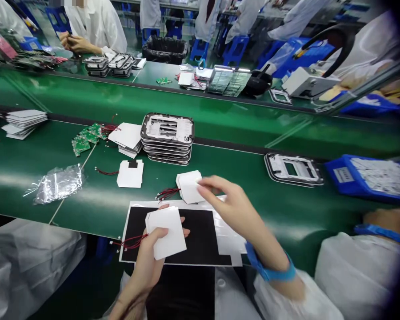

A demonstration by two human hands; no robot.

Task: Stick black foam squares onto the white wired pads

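My left hand [153,249] is closed around white square panels [168,231] with red and black wires trailing left; my thumb lies on top, my fingers underneath. It is above a black sheet with a white border [200,235] at the table's front edge. My right hand [225,200], with a blue wrist strap [270,269], pinches the right edge of a small pile of similar wired white panels [189,186]. How many panels its fingertips grip is hidden. Left of that pile lies one white panel with a black patch [130,174].
Behind stand a stack of grey-white frames [167,138] and stacked white panels [126,137]. Green circuit boards [86,138] and a clear plastic bag [60,183] lie left. A frame [293,169] and a blue bin [370,175] are right. A neighbour's strapped arm [383,229] rests nearby.
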